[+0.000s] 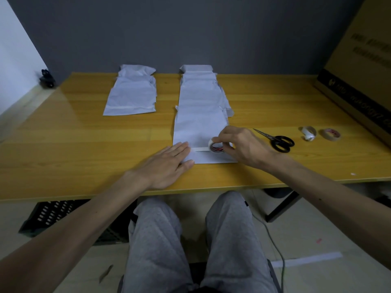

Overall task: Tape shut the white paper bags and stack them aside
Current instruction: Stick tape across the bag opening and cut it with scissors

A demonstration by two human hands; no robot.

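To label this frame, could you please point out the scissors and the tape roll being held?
scissors (274, 138): head view, near the pivot.
tape roll (212, 143): head view, white outer winding.

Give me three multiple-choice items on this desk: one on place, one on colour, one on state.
1. Where are the scissors? A. on a shelf B. right of the right hand C. on the floor
2. Scissor handle colour? A. red B. blue C. black
3. What is the left hand doing? A. pressing flat on the bag B. holding the scissors C. raised in the air

1 B: they lie beside the hand gripping the tape roll. 2 C: both loops are black. 3 A: straight fingers lie on the bag.
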